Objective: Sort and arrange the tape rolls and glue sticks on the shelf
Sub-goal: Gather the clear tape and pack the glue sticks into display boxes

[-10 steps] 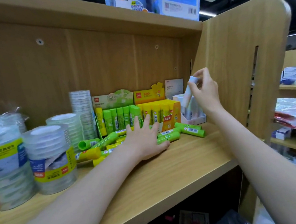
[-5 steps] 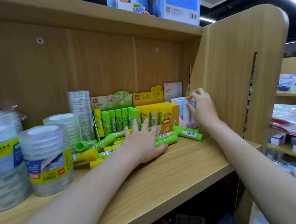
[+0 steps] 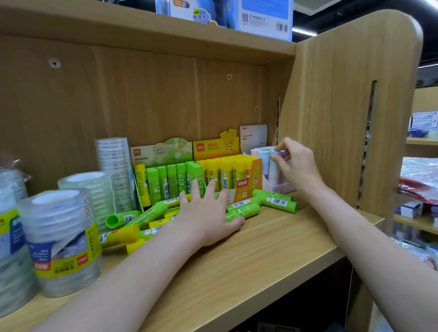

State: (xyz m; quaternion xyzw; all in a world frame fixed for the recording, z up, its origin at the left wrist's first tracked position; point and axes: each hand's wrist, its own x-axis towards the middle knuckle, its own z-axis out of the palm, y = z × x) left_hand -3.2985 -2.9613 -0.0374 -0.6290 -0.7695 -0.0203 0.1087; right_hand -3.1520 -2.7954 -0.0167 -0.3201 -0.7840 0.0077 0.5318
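- Centrally, left hand [image 3: 207,218]: palm down, fingers spread apart, pressed flat on the heap of loose glue sticks [image 3: 274,201] lying on the shelf [image 3: 248,264]
- Right hand [image 3: 297,167]: at 2 o'clock from the left hand, thumb and fingertips pinched together on the cap of one pale glue stick [image 3: 275,164] standing upright in the white box [image 3: 281,186]
- Loose sticks: at least eight visible, green and yellow, lying crossed; others are hidden under the hand
- Display boxes: three in a row at 12 o'clock, namely green box [image 3: 161,151], yellow box [image 3: 243,183] and the white one, sticks upright in each
- Tape stacks [image 3: 59,242]: five at 9 o'clock, two wrapped with yellow labels, one tall and narrow against the back panel
- Globe carton [image 3: 263,3]: one, on the upper shelf
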